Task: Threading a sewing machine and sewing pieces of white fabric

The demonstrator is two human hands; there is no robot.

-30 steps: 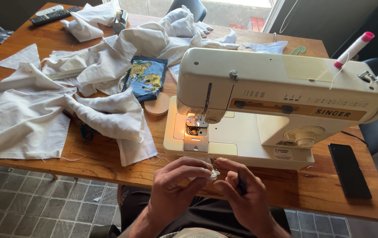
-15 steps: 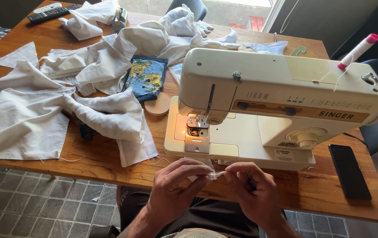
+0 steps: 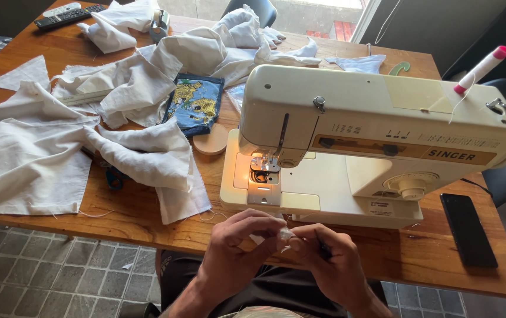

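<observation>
Hands sit a touch closer together than half a second ago, fingertips now meeting over the small piece, otherwise little shift; camera view holds about the same. Left hand has fingers curled in, thumb and forefinger pinched on a small scrap of white fabric at the near table edge, just in front of the sewing machine. Right hand also curled nearly closed, fingertips pinching the same scrap from the other side; something dark and thin pokes out between its fingers, too small to tell what. Both hands touch at the fingertips, hovering over the person's lap, below the machine's free arm. Cream sewing machine stands on the wooden table, needle light on, pink-tipped spool pin tilted at its right end. Black phone lies flat to the machine's right. Left of the machine: round wooden disc just beside the base, blue printed pouch behind it, heap of white cloth spread across the left half of the table. Remote controls at the far left corner. Grey tiled floor beneath.
</observation>
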